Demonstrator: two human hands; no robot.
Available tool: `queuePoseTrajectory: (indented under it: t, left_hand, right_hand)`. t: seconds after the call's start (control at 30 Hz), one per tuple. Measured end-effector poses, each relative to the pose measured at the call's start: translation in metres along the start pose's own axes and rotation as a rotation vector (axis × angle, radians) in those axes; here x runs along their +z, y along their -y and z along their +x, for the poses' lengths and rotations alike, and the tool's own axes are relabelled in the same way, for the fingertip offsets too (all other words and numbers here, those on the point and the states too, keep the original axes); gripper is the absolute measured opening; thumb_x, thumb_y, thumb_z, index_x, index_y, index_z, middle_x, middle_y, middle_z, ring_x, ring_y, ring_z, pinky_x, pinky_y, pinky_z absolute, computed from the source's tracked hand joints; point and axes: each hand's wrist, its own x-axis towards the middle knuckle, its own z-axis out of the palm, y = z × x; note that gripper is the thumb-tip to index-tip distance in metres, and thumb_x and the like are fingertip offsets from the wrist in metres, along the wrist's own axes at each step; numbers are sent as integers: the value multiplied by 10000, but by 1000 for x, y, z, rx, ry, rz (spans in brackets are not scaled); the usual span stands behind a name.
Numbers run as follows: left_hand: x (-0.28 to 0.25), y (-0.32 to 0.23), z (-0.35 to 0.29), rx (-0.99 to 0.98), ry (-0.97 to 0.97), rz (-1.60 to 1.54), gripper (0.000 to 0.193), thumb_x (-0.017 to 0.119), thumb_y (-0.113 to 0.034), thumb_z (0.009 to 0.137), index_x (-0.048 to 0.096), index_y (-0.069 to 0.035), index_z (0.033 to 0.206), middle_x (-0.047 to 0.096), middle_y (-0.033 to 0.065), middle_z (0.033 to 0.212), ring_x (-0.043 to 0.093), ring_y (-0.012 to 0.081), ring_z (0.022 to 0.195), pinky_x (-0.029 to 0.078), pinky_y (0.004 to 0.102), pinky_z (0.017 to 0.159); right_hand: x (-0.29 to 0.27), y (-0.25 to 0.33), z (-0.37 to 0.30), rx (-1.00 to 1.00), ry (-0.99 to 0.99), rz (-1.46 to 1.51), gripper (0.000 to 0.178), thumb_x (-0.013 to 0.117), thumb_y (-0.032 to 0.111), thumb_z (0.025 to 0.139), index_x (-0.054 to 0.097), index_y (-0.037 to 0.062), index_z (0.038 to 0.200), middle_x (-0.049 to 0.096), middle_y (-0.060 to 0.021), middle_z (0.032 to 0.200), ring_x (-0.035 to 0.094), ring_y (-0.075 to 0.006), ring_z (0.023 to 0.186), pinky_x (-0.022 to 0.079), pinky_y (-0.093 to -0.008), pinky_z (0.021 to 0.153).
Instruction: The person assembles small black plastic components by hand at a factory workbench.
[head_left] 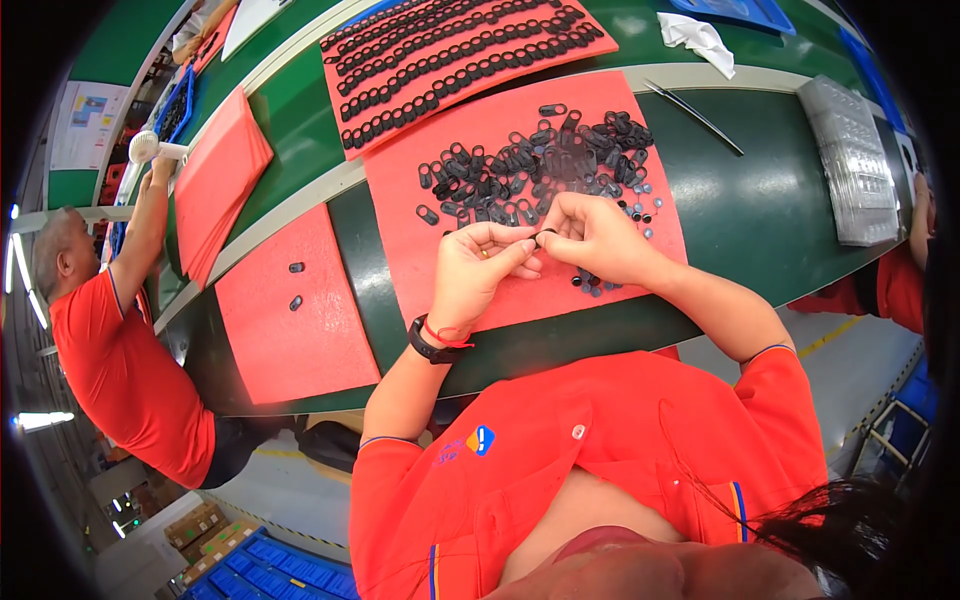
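Note:
My left hand (pixel 485 265) and my right hand (pixel 600 240) meet over a pink foam sheet (pixel 400 215). Both pinch one small black part (pixel 543 236) between thumbs and fingertips; its shape is mostly hidden by the fingers. Just beyond them lies a loose heap of black oval pieces with a ring-like opening (pixel 515 157). Small round discs (pixel 640 207), some grey and some black, are scattered right of my right hand. More small discs (pixel 588 284) lie under my right wrist.
Rows of black oval pieces (pixel 430 102) stand on a farther pink sheet. Two pieces lie on a left pink sheet (pixel 290 340). Tweezers (pixel 695 118), a white cloth (pixel 697 42) and stacked clear trays (pixel 850 160) are rightward. A co-worker (pixel 130 350) stands left by a small fan (pixel 145 147).

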Motion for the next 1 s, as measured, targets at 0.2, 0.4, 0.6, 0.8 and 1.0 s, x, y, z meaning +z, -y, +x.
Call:
queuePoseTrajectory:
  t: [0.2, 0.4, 0.6, 0.8, 1.0]
  left_hand:
    - [-1, 1, 0, 3, -1, 7, 139, 596, 19, 793, 592, 80, 919, 629, 136, 830, 631, 158, 677, 552, 260, 591]
    - [-1, 2, 1, -7, 0, 2, 133, 594, 17, 792, 594, 81, 909, 630, 136, 826, 630, 156, 669, 551, 258, 586]
    - [-1, 3, 1, -15, -3, -2, 124, 596, 17, 788, 594, 80, 895, 631, 141, 821, 631, 159, 659, 548, 254, 576]
    - [-1, 3, 1, -18, -4, 13, 115, 601, 16, 785, 592, 81, 880, 631, 144, 808, 632, 164, 646, 546, 253, 568]
    - [-1, 4, 0, -23, -6, 7, 110, 604, 17, 783, 594, 76, 875, 633, 139, 800, 628, 158, 632, 543, 249, 555]
  right_hand:
    - [1, 1, 0, 11, 5, 1, 145, 611, 123, 751, 555, -8, 729, 544, -27, 640, 492, -64, 579, 405, -226, 520]
    - [1, 0, 0, 3, -4, -15, 145, 615, 122, 747, 553, -8, 727, 542, -24, 633, 490, -63, 573, 403, -226, 516]
    - [1, 1, 0, 0, -6, -48, 151, 618, 122, 738, 552, -13, 724, 543, -27, 617, 499, -65, 566, 404, -227, 509]
    - [0, 1, 0, 0, -4, -53, 159, 621, 124, 731, 552, -20, 723, 554, -41, 617, 515, -72, 572, 411, -231, 511]
    - [1, 3, -1, 6, -7, -75, 164, 622, 126, 727, 552, -22, 722, 559, -50, 618, 525, -82, 574, 421, -238, 517]
